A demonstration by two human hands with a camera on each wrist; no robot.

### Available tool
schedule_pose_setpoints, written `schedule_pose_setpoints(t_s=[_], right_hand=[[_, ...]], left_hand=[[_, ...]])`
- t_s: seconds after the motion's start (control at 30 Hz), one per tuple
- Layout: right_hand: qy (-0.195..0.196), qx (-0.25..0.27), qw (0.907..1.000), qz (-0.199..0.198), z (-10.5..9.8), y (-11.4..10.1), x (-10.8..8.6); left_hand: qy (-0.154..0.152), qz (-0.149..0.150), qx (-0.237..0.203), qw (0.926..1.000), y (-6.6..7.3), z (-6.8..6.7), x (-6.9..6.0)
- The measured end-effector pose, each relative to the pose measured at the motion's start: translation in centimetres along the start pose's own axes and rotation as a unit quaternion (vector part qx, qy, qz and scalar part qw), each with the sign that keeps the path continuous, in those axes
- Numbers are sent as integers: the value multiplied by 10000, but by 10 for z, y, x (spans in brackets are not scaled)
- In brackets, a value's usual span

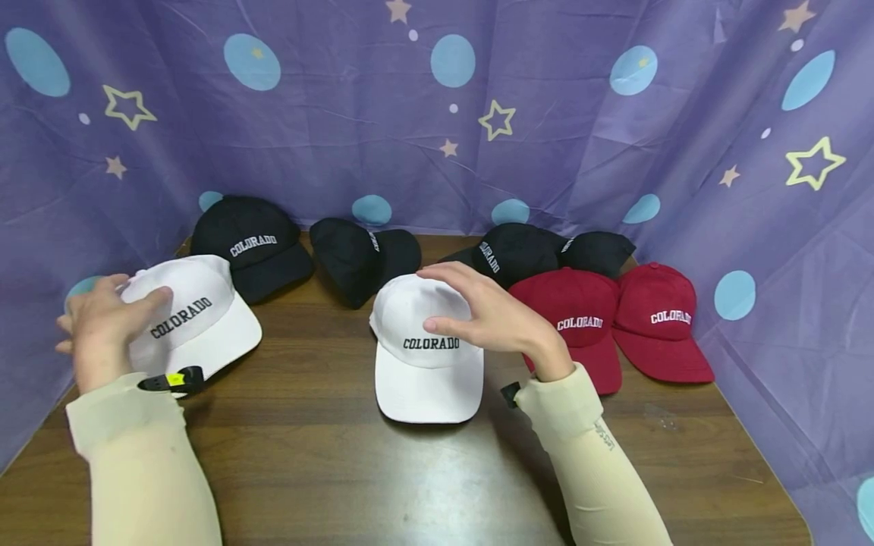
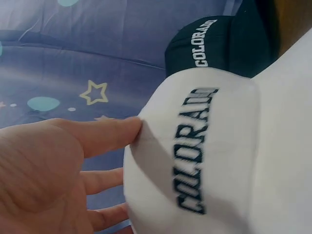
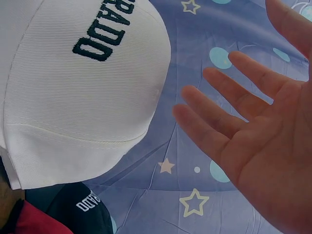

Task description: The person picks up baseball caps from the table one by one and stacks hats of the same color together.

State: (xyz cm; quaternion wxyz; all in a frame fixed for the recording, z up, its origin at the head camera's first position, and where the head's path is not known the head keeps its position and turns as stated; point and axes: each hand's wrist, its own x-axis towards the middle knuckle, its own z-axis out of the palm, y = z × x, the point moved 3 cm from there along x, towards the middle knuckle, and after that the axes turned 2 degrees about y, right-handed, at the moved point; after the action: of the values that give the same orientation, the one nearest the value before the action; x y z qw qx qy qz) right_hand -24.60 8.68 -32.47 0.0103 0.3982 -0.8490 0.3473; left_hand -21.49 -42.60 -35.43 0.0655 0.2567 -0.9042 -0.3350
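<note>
White caps (image 1: 426, 364): COLORADO, dark capitals, both
Leftmost black cap (image 1: 247, 246): COLORADO, white capitals
Red caps (image 1: 657, 322): COLORADO, white
Right sleeve (image 1: 583, 455): small script, illegible

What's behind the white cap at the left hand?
A black cap, then the purple curtain. The white cap covers the black cap's lower left edge; anything else low behind it can't be seen.

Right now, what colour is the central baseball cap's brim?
The brim is white, clearest in the head view.
</note>
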Motion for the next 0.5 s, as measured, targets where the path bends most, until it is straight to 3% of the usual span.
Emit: schedule_pose_setpoints(t_s=[0.2, 0.37, 0.5], right_hand=[[-8, -5, 10000, 29, 0, 1, 0], [10, 5, 10000, 75, 0, 2, -1], [4, 39, 10000, 91, -1, 2, -2]], left_hand=[[-297, -158, 401, 9986, 5, -4, -8], [-747, -375, 608, 9946, 3, -7, -10], [-1040, -225, 743, 9915, -1, -7, -7]])
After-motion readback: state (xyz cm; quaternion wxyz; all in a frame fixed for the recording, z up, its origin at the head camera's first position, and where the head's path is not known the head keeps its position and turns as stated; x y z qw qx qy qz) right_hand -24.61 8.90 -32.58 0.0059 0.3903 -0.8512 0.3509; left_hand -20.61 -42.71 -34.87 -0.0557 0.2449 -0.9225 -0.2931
